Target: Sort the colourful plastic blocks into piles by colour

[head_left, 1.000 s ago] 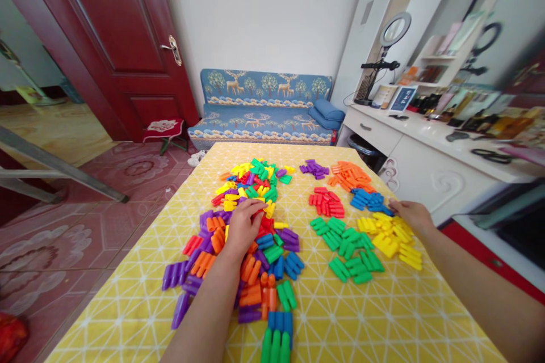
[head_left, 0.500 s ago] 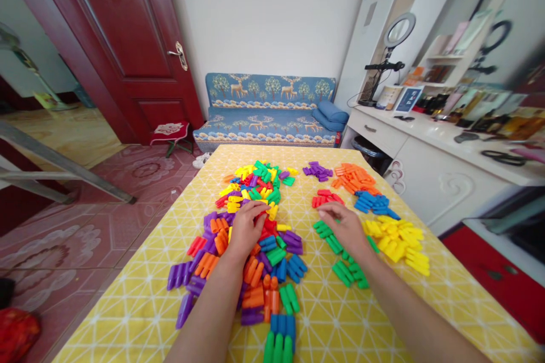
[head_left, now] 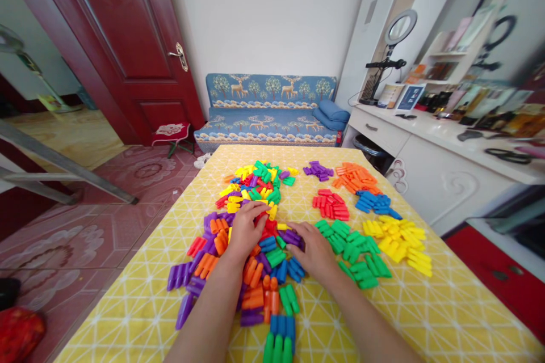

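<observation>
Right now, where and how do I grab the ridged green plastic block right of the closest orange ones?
Maybe pinch the green block across its nearer end, from the right: it lies flat, that end slanting away from orange plastic blocks.

The mixed pile (head_left: 256, 275) stretches along the left from far to near: glossy plastic pieces shaped like short tubes joined side by side, lying at many angles, some overlapping, in yellow, green, red, orange, blue and purple. At its right edge lies a purple piece (head_left: 290, 236), partly hidden. On the right, pieces lie grouped by colour: the purple group (head_left: 318, 170) and orange group (head_left: 357, 177) far, the red group (head_left: 330, 204) left of the blue group (head_left: 374, 202), the green group (head_left: 349, 249) and, right of it, the yellow group (head_left: 398, 236) nearer
</observation>
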`<state>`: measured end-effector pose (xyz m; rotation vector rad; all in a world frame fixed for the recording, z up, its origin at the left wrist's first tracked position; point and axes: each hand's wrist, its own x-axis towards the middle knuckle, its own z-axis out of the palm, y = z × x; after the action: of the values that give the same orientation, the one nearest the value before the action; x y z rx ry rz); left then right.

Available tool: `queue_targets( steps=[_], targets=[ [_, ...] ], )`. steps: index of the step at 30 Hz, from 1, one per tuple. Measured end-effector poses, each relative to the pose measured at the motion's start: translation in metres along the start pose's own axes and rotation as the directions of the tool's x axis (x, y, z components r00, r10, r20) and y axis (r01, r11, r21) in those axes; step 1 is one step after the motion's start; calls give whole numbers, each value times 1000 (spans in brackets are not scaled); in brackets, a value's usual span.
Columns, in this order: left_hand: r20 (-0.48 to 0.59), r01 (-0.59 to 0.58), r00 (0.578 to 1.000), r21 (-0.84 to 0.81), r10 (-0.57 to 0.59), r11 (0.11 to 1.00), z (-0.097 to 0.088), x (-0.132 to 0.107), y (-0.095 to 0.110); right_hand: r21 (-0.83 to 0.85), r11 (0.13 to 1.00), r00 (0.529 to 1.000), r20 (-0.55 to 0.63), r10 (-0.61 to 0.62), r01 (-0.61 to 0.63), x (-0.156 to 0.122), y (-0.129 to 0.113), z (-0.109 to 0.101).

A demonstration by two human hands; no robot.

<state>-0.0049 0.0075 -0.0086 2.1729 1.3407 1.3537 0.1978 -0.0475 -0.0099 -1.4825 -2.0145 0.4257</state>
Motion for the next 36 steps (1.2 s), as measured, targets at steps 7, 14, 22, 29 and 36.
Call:
queue_targets(
  steps=[7, 14, 22, 29, 36],
  targets=[
    [-5, -128, 992, 25, 128, 991, -8, 1, 17, 157, 987, 973, -224, 52, -17, 3, 12, 18],
    [245, -211, 948, 0, 205, 977, -7, 1, 23, 355, 935, 981, -176, 81, -13, 4, 13, 21],
    [273, -139, 952, -3, 135, 990, -6, 0, 24, 359, 933, 984, -157, 83, -21, 2, 7, 17],
    [274, -119, 955, 16, 110, 993, -7, 2, 26, 369, 929, 988, -134, 81, -26, 0, 9, 18],
    [308, -83, 950, 68, 59, 994, -6, 2, 30, 359, 933, 987, -132, 86, -33, -1, 10, 18]
  ],
)
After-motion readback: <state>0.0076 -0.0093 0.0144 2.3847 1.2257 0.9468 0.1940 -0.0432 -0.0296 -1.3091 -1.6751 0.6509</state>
